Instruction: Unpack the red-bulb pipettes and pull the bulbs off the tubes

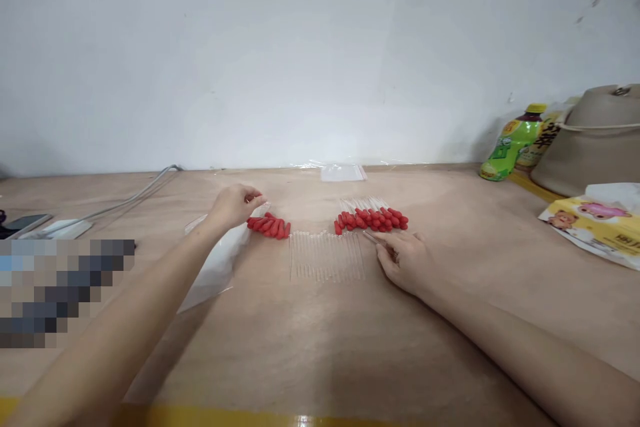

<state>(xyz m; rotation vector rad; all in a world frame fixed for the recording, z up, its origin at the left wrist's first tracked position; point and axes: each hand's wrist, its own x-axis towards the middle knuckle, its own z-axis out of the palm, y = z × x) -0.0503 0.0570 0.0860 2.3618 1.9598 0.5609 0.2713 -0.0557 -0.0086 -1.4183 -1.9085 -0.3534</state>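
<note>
My left hand (237, 205) hovers at the near-left pile of red rubber bulbs (270, 225), its thumb and fingertips drawn together; what they pinch, if anything, is too small to make out. Under that wrist lies a clear plastic bag (217, 260). A row of thin clear glass tubes (327, 257) lies side by side in the middle. Behind its right end are several red-bulbed droppers (373, 219), their clear tubes pointing toward the wall. My right hand (405, 259) rests just right of the row, closed on a thin glass tube (369, 236) by its fingertips.
A small zip bag (343, 173) lies by the wall. At the right stand a green drink bottle (511, 145) and a beige bucket hat (593, 140), with a yellow tissue pack (593, 223) nearer. A grey cable (135, 199) and phone (25, 223) are at the left.
</note>
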